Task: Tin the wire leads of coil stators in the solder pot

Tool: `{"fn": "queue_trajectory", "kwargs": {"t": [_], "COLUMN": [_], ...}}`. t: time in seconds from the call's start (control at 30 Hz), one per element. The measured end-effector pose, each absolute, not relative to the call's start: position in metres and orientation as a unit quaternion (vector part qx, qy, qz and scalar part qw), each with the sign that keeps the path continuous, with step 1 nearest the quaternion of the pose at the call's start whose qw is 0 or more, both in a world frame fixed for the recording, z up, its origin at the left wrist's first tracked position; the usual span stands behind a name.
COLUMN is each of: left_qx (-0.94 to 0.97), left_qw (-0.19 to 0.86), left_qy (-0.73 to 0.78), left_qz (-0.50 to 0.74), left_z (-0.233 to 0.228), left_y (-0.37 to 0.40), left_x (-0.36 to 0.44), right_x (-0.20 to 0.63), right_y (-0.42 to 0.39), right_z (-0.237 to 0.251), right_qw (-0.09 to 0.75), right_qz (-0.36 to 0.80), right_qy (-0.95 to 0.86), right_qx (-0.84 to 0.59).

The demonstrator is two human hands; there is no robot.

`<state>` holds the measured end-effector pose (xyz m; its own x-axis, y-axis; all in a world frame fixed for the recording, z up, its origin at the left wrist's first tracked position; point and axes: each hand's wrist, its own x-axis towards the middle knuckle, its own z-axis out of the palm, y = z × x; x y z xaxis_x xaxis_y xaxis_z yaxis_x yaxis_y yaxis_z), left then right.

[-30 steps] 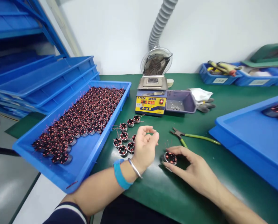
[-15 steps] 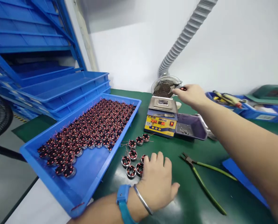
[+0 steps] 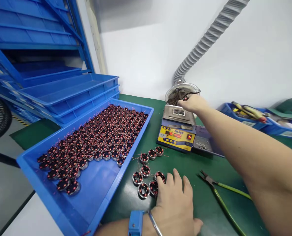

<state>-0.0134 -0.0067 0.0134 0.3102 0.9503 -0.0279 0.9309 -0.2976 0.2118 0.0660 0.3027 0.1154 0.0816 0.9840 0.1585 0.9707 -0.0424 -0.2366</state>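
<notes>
My left hand (image 3: 174, 196) lies palm down with its fingers apart on the green bench, fingertips at the edge of a small group of motor stators (image 3: 144, 190) wound with copper wire. A blue wrist strap (image 3: 136, 223) and a metal bangle are on that wrist. Stretched far forward, my right hand (image 3: 193, 103) is closed over the solder pot (image 3: 179, 113), whose yellow front has red digits. A stator (image 3: 186, 98) shows partly between its fingers; the rest is hidden by the hand.
A blue tray (image 3: 126, 183) full of stators stands left, with stacked trays (image 3: 87, 88) behind. Green-handled cutters (image 3: 222, 200) lie right. A purple bin (image 3: 207, 141) adjoins the pot; a fume hose (image 3: 205, 42) rises behind. Blue tool bins (image 3: 244, 114) stand far right.
The view has shifted, so the bench things sit slightly lower and farther right. My right hand has come down and left, nearer the solder pot. My left hand stays by the stators.
</notes>
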Motion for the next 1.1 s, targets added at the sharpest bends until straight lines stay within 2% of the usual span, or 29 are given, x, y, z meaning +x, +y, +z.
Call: {"fn": "queue_trajectory", "kwargs": {"t": [0.17,0.63,0.87,1.1], "left_qx": [0.804,0.802,0.81,0.801], "left_qw": [0.132,0.085,0.117,0.091], "left_qy": [0.579,0.589,0.574,0.59], "left_qz": [0.022,0.045,0.016,0.041], "left_z": [0.019,0.01,0.015,0.017], "left_y": [-0.005,-0.003,-0.002,-0.001], "left_x": [-0.014,-0.013,-0.013,-0.017], "right_x": [0.064,0.065,0.062,0.07], "right_y": [0.304,0.304,0.298,0.289], "right_z": [0.111,0.118,0.114,0.131], "right_qw": [0.118,0.123,0.127,0.189], "right_qz": [0.016,0.013,0.029,0.068], "right_qy": [-0.676,-0.684,-0.682,-0.673], "right_qx": [-0.727,-0.719,-0.719,-0.711]}}
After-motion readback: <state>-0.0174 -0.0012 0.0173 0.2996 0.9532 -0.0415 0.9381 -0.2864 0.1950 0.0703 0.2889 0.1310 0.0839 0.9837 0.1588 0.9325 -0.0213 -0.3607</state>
